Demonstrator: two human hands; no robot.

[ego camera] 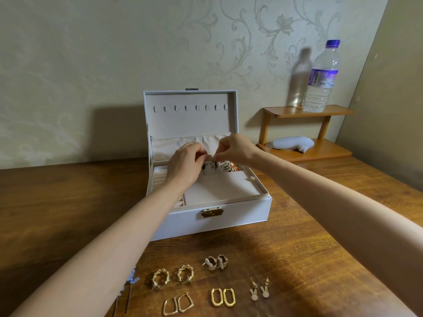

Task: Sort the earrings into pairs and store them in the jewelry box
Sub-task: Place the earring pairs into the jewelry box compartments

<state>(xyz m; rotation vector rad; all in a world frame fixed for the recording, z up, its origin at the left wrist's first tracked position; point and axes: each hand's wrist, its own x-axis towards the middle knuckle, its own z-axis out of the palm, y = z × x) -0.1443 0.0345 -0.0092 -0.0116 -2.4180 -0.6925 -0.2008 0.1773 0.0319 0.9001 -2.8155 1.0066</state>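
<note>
Centre of frame: pinching with both hands over the open box. In the left hand (185,163), fingertips curled tight on the top of one of the dark earrings (204,167). In the right hand (231,148), the same pinch on its twin, just beside. Hanging below both pinches, thin dark drops over the small rear compartments of the jewelry box (240,216). Cannot tell whether touching the lining or just above it.

Judged featherweight, stiff, tiny and easy to fumble, with fine hooks or posts apt to bend or snag on soft lining. Best taken at the very top, between thumb and forefinger tips, and lowered straight down rather than dropped.

Just right of the hands, in a rear compartment, colourful earrings (231,167) already stored. Behind, the upright lid with a row of hooks and a gathered pouch.

Lower frame, on the wooden table (297,248), apart from the box, five pairs laid side by side: beaded gold hoops (160,279), a cream pair (216,261), square hoops (178,305), oval gold links (223,296), rabbit studs (259,291). Likely hard and slippery on the wood, so better pinched by a rim or post than pressed flat. Lower left, partly hidden by the left forearm, a blue flower piece (132,280).

Upper right: a water bottle (320,78) on a small wooden shelf (286,112).
</note>
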